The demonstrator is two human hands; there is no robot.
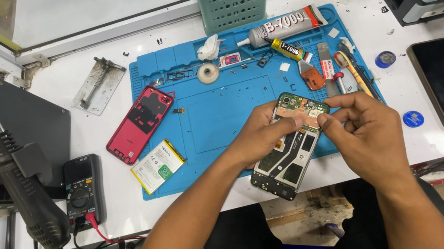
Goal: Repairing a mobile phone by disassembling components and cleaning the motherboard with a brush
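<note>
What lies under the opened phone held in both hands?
Under the opened black phone with exposed internals show the blue silicone repair mat and white table edge. Whatever lies directly beneath is covered by phone and hands.

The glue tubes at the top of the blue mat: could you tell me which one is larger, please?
The grey-white glue tube with the red end, lying along the blue mat's top edge. The yellow-and-black tube just below it is much smaller.

left hand (263, 132): fingers curled, gripping | right hand (366, 132): thumb and forefinger pinched | forearms converging
</note>
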